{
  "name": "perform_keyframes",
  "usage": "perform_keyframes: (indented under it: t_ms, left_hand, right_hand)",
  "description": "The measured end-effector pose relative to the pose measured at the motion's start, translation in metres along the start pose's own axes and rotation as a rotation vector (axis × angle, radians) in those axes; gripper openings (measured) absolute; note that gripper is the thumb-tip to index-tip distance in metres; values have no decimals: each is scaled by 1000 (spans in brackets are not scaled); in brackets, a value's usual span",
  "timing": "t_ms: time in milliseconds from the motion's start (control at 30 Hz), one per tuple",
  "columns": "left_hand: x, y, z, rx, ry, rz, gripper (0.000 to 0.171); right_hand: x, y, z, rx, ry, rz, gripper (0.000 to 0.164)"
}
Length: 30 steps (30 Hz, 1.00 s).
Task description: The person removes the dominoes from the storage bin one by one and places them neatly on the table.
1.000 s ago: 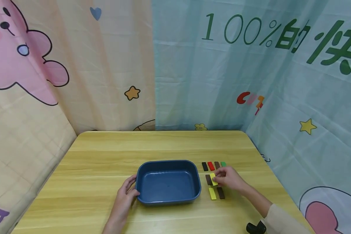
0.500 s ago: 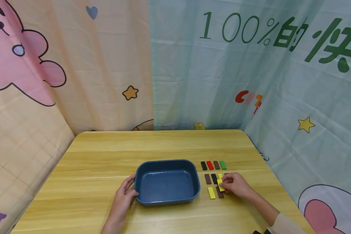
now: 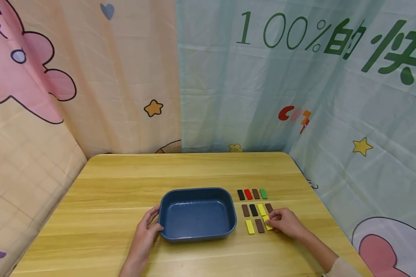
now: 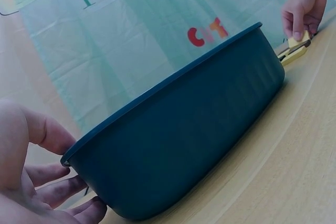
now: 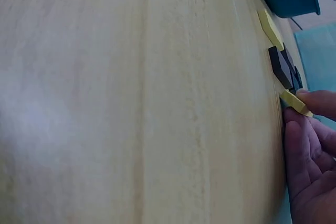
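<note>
A deep blue plastic tub (image 3: 197, 219) with rounded corners stands on the table. My left hand (image 3: 143, 234) holds its left end; in the left wrist view the fingers (image 4: 58, 187) press the outer wall under the rim while one digit meets the rim. My right hand (image 3: 287, 223) pinches a yellow tile (image 3: 267, 223) between thumb and fingers, at the right end of the nearest row. That row also has a yellow tile (image 3: 250, 227) and a brown tile (image 3: 259, 226). In the right wrist view the pinched yellow tile (image 5: 295, 102) is tilted, close over the tabletop.
Behind lies a middle row with a brown tile (image 3: 245, 210), a black tile (image 3: 253, 210), a yellow tile (image 3: 261, 209) and a brown one (image 3: 269, 208). The far row includes a red tile (image 3: 248, 194) and a green tile (image 3: 264, 193). Printed curtains (image 3: 222, 96) surround the wooden table (image 3: 124, 181).
My right hand has moved right and nearer with the yellow tile, from the middle row to the right end of the nearest row. My left hand stays on the tub.
</note>
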<state>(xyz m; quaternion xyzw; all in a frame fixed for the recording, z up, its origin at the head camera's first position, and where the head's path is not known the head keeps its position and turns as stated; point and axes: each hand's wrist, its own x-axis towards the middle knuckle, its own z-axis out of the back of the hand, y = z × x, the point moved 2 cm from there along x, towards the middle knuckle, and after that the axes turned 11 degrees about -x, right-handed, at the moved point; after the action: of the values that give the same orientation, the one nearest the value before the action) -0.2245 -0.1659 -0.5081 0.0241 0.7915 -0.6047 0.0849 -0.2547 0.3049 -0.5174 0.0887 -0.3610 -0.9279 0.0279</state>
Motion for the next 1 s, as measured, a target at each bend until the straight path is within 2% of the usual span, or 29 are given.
perform_keyframes:
  t_ms: [367,567,700,867,1000]
  left_hand:
    - [-2,-1,1,2,-10,-9,66]
    - [-2,-1,4,-1,-10,-11,67]
    - [-2,-1,5,3,-1,-12,67]
    - [-2,-2,4,-1,0,-22,65]
    - [-3,-2,4,-17,5,-22,66]
  right_hand:
    - [-5,7,3,-94,-22,-103,21]
    - [-6,5,2,-134,-40,-72,26]
    - [-6,7,2,-152,-57,-91,25]
    - [-4,15,7,-157,-94,-143,24]
    - [3,27,11,-167,-122,-130,22]
